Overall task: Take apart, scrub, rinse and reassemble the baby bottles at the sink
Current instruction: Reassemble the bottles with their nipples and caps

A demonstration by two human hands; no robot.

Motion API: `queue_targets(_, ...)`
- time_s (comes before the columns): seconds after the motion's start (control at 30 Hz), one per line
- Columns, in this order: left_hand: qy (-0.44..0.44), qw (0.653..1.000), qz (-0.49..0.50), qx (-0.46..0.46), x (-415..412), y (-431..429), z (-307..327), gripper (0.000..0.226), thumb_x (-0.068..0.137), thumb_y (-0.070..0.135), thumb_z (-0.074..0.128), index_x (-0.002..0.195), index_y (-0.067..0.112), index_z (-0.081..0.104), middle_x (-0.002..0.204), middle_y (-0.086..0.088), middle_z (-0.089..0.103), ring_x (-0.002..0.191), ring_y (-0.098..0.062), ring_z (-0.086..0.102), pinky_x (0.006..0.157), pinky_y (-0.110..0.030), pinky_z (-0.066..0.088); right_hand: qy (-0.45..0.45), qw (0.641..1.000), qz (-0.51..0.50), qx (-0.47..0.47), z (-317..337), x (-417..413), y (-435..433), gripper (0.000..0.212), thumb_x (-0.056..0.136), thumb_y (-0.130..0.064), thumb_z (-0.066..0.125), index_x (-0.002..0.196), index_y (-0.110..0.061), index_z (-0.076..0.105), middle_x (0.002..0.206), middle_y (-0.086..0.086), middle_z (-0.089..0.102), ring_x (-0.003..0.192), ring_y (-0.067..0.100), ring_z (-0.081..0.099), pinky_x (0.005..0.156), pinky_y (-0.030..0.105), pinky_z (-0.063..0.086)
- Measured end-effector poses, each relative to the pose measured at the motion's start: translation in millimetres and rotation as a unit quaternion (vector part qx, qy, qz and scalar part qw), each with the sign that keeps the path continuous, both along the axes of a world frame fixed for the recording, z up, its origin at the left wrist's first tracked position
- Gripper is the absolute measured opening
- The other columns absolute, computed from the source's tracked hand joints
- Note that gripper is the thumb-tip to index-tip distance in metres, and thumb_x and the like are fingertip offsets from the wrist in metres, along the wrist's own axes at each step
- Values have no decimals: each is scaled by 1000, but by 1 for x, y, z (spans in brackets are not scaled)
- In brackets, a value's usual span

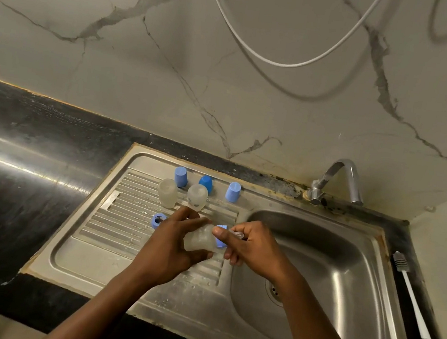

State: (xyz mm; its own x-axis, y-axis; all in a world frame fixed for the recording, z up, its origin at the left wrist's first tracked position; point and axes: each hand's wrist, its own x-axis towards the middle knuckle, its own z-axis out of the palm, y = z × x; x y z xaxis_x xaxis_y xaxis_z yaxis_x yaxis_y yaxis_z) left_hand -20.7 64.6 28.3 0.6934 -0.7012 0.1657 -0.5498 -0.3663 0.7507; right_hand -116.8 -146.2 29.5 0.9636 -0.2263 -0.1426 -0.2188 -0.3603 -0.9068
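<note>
Collar work at the bottle neck, seen from the head camera. The left hand (176, 245) wraps curled fingers round a clear bottle (199, 239), held on its side above the ribbed draining board (112, 240), just beside the basin (329, 281). The right hand (249, 245) pinches the blue collar (221, 235) and the clear teat (237, 234) at the bottle's neck. Whether the collar is going on or coming off cannot be told. For a clean turn, the left hand should lock the body while the right grips the collar's rim, not the soft teat, and keeps it square to the thread. Wet plastic is likely to slip. Two bottle bodies (167, 193) stand on the board, with three blue caps (206, 183) behind them and a loose collar (157, 221) beside the left hand. A brush (412, 299) lies right of the basin.
</note>
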Motion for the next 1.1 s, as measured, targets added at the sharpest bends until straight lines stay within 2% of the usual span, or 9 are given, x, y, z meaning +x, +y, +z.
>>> queue_targets(0.1,7,1000,-9,5,5,-2,2,69,80,42,91,142,26,66,124,18,52,113,3,53,93,-14,47,1,1000,15,17,-1,0,-7,42,84,-68,77,106,-32,79,95,-7,80,87,11,78,79,31,65)
queue_targets(0.2,12,1000,-10,5,8,-5,3,67,79,42,92,140,26,67,123,18,53,114,0,56,91,-12,45,-18,999,21,28,1,1,-12,54,79,-54,89,128,-40,71,118,-18,75,109,5,73,90,27,62)
queue_targets(0.37,6,1000,5,10,8,-10,-3,68,79,42,92,141,26,67,125,15,54,113,-3,54,94,-19,49,-6,999,8,33,-1,7,-10,46,82,-55,85,121,-32,76,107,-11,79,98,10,76,85,31,64)
queue_targets(0.47,5,1000,11,6,8,-13,-7,68,80,42,91,142,27,67,126,17,54,112,2,51,92,-14,48,5,999,11,48,-1,11,-14,34,87,-53,82,113,-32,77,98,-7,81,87,15,78,75,28,64)
queue_targets(0.7,56,998,27,7,16,-9,-20,67,78,45,92,138,28,68,121,18,58,112,-2,57,87,-18,50,41,997,32,58,-8,29,-18,48,83,-74,73,110,-35,76,95,-6,81,86,14,78,74,26,62)
queue_targets(0.8,99,993,61,-16,22,-5,-29,62,75,42,94,131,28,72,117,19,62,110,-4,62,84,-22,49,36,995,-22,91,-11,43,-34,53,92,-74,62,109,-26,76,94,1,79,85,17,77,77,30,63)
queue_targets(0.93,127,986,107,-23,28,-2,-43,59,74,50,93,127,31,73,112,18,63,106,-6,63,72,-11,49,25,989,-140,-50,-29,72,-65,24,104,-37,66,119,-22,76,105,-5,79,94,12,74,88,38,61)
queue_targets(1.0,142,983,114,-34,29,-3,-49,58,74,51,93,125,31,73,111,17,64,104,-6,64,66,-10,52,45,982,-137,-126,-37,89,-73,29,100,-29,71,129,-23,73,120,-4,76,104,10,71,97,35,58)
queue_targets(1.1,155,979,121,-45,30,-6,-54,56,74,52,92,124,32,73,111,17,64,103,-7,65,62,-11,53,58,974,-104,-193,-48,113,-80,39,94,-23,74,132,-26,69,132,-2,71,115,18,67,99,30,53)
